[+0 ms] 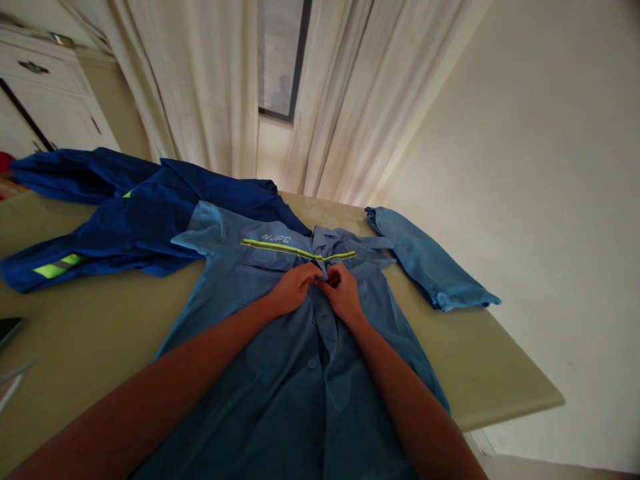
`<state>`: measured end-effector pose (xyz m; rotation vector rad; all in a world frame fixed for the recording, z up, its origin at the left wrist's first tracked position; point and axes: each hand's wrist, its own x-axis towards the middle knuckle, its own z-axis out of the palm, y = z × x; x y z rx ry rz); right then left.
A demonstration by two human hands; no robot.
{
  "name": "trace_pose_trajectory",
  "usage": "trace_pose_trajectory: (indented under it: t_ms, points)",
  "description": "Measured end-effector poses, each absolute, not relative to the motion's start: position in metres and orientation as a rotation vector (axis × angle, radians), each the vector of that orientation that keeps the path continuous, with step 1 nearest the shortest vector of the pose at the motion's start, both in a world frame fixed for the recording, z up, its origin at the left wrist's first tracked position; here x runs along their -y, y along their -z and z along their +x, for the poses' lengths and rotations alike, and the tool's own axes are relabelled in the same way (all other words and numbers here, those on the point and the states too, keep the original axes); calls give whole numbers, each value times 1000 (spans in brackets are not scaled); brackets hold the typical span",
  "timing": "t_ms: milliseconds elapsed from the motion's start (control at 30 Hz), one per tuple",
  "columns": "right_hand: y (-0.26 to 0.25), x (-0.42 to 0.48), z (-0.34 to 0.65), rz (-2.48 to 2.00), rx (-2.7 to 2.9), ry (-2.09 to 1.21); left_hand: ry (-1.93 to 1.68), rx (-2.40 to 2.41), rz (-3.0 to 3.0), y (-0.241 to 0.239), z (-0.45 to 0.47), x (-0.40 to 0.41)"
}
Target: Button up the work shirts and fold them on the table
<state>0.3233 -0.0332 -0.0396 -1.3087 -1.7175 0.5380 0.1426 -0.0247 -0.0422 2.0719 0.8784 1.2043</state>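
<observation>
A light blue short-sleeved work shirt (240, 347) lies front up on the table, its collar at the far end and its lower part toward me. A yellow and grey reflective stripe and the letters NJPC cross its chest. Just below that stripe, my left hand (295, 287) pinches the shirt's front edge. My right hand (343, 293) pinches the placket right beside it, fingertips close together. Whether a button sits between the fingers is hidden. Lower down, the front edges lie apart, and a button (312, 364) shows on the left one.
Dark blue workwear (150, 213) with reflective strips spreads over the table's far left. A folded blue garment (425, 253) lies at the right edge of the table (500, 367). At the left are a dark phone-like object (9, 328) and thin white items (13, 387). Curtains (200, 80) hang behind.
</observation>
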Motion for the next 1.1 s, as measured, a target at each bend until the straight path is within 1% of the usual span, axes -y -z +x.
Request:
trace_pose_trajectory:
  t_ms: [167, 267, 367, 467, 600, 700, 767, 833, 900, 967, 1033, 1100]
  points:
    - [35, 35, 324, -1269, 1684, -513, -1180, -779, 2068, 49, 142, 16]
    - [33, 36, 325, -1272, 1696, -509, -1122, -964, 2170, 48, 145, 22]
    - [30, 38, 326, -1223, 1690, -421, -938, -1116, 2490, 42, 150, 37]
    - [21, 36, 324, -1207, 1668, -304, -740, -986, 2856, 34, 155, 52]
    - [2, 1, 318, -1238, 1726, -101, -658, -768, 3034, 28, 160, 61]
    - [-9, -41, 318, -1306, 1861, -49, -708, -503, 3082, 25, 160, 64]
    - [-10, -66, 322, -1435, 1986, -99, -738, -367, 3082, 23, 159, 68]
    - [-3, -81, 327, -1537, 2125, -181, -721, -351, 3062, 20, 157, 72]
    - [7, -88, 334, -1551, 2224, -210, -700, -433, 3006, 18, 155, 76]
    - [18, -90, 339, -1515, 2251, -146, -751, -540, 2894, 15, 153, 77]
    - [25, -89, 344, -1457, 2227, -46, -907, -668, 2734, 12, 153, 71]
    - [24, -88, 348, -1378, 2190, 30, -1139, -871, 2528, 7, 152, 55]
